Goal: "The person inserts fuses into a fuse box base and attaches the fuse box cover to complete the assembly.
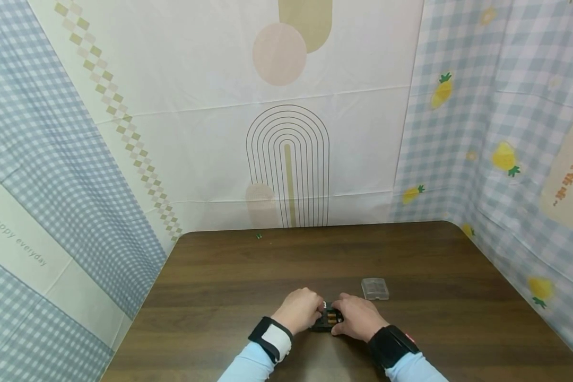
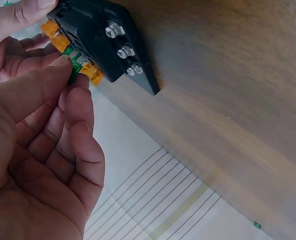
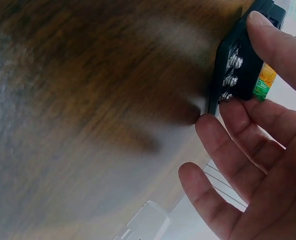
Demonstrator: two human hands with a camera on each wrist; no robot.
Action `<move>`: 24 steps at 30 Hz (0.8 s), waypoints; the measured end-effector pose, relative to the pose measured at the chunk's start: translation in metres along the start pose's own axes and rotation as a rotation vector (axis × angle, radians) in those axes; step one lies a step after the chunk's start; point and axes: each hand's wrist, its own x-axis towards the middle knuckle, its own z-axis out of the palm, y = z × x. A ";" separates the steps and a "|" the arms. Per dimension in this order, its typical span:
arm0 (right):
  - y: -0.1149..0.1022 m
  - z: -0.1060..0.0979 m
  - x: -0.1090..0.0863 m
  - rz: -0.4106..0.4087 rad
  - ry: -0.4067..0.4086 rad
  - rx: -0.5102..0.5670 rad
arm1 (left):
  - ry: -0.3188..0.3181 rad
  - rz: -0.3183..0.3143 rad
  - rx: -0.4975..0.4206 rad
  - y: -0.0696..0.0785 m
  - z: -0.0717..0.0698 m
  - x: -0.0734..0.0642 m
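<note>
A black fuse block [image 1: 321,324] with a row of orange blade fuses [image 2: 91,73] is between both hands on the table. My left hand [image 1: 300,310] pinches a green blade fuse [image 2: 76,66] between thumb and index finger, right at the row, among the orange ones. Gripping the block's other end is my right hand [image 1: 360,317], its thumb on one side and fingertips on the opposite side. Silver screw terminals [image 2: 122,51] line the block's flange, and they show in the right wrist view too. The left hand's fingers partly cover the green fuse.
A clear plastic cover [image 1: 375,289] lies on the brown wooden table [image 1: 219,276], just beyond the right hand. Near the table's back edge sits a tiny green piece [image 1: 259,236]. Patterned cloth [image 1: 210,159] hangs behind the table and along its sides.
</note>
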 end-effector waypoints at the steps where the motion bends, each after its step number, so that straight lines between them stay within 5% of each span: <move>1: 0.000 0.000 0.000 -0.001 0.000 0.000 | 0.000 0.001 0.005 0.000 0.001 0.000; 24: 0.002 0.000 -0.002 -0.052 0.042 0.019 | -0.037 0.016 0.137 0.005 0.003 0.002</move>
